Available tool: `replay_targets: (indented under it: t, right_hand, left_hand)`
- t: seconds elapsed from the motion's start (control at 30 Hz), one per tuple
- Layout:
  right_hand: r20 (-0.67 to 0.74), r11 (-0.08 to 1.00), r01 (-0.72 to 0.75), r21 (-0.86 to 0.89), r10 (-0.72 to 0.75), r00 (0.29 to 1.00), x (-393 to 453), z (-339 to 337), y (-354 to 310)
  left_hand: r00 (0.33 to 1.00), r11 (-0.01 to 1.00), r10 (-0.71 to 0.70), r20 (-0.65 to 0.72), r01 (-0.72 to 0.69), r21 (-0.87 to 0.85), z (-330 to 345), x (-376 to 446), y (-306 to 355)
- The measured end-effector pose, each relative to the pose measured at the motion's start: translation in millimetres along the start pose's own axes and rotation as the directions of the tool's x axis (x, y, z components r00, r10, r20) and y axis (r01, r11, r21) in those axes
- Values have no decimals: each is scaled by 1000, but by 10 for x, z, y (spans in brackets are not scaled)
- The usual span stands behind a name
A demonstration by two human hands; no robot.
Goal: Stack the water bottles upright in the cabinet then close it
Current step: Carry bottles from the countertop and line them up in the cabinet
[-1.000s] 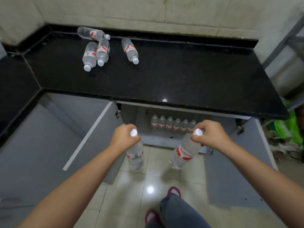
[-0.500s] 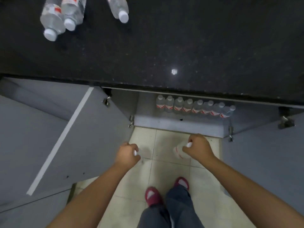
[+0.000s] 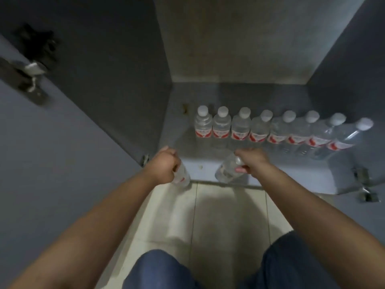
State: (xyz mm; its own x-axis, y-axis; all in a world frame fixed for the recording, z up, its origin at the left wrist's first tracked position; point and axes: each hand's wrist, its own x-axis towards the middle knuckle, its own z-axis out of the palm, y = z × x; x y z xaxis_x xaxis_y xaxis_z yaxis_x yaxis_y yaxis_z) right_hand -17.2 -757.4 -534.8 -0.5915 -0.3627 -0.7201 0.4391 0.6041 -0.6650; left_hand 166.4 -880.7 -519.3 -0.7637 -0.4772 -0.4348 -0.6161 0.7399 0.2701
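My left hand [image 3: 164, 164] grips the top of a clear water bottle [image 3: 183, 177] with a red label, hanging at the cabinet's front left lip. My right hand [image 3: 250, 160] holds a second clear bottle [image 3: 228, 171] by its neck, just over the front edge of the cabinet floor [image 3: 281, 176]. Behind them a row of several upright bottles [image 3: 260, 130] with white caps and red labels stands across the cabinet floor, from the left wall toward the right.
The left cabinet door [image 3: 52, 153] stands open beside my left arm, with a hinge [image 3: 31, 80] on it. Metal hinges [image 3: 364, 184] sit at the right front. Pale floor tiles [image 3: 218, 215] and my knees [image 3: 162, 268] lie below.
I have crouched down, so the countertop has left the view and the cabinet interior fills it. Both hands carried their bottles forward from above the floor to the cabinet's front edge.
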Motion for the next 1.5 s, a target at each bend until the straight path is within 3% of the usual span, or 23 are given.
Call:
replay_targets:
  t: [0.1, 0.17, 0.27, 0.4, 0.6, 0.7, 0.87, 0.93, 1.0, 1.1, 1.23, 1.37, 1.5]
  right_hand:
    - [29, 996, 72, 44, -74, 997, 282, 149, 21]
    - [-11, 972, 174, -155, -178, 984, 365, 230, -1]
    - [-50, 798, 267, -540, -347, 937, 355, 272, -35]
    - [-41, 597, 278, -752, -464, 885, 309, 259, -93]
    - [-46, 521, 232, -821, -466, 884, 292, 348, -132]
    - [17, 438, 229, -869, -435, 900, 314, 359, -177]
    - [93, 294, 283, -913, -525, 846, 348, 288, -146]
    - [218, 242, 426, -872, -587, 780, 298, 185, -136]
    - [394, 133, 548, -826, -559, 730, 236, 68, -136]
    - [483, 0, 557, -831, -495, 722, 181, 31, -151]
    - [497, -79, 527, -846, -475, 726, 113, 201, -213]
    - [557, -156, 553, -819, -450, 698, 47, 540, -301]
    - [595, -153, 604, -782, -471, 651, 138, 887, -467]
  left_hand:
    - [997, 997, 48, -53, -45, 59, 109, 344, -136]
    - [992, 997, 64, -111, -59, 52, 82, 503, -162]
    - [989, 998, 46, -139, -38, 57, 14, 587, -189]
    - [981, 998, -60, -182, 65, 20, -45, 545, -288]
    - [872, 911, -409, -268, 372, -178, 57, 580, -157]
    - [835, 873, -480, -269, 425, -237, 55, 626, -149]
    - [862, 905, -422, -280, 384, -183, 109, 637, -127]
    - [881, 933, -356, -311, 319, -166, 105, 595, -178]
    - [913, 977, -215, -348, 198, -83, 117, 536, -224]
    - [955, 994, -96, -280, 105, 20, 152, 492, -264]
    - [958, 989, -144, -249, 135, -54, 124, 471, -304]
    - [951, 983, -183, -248, 185, -17, 63, 339, -403]
    - [946, 976, -209, -246, 216, 3, 116, 248, -516]
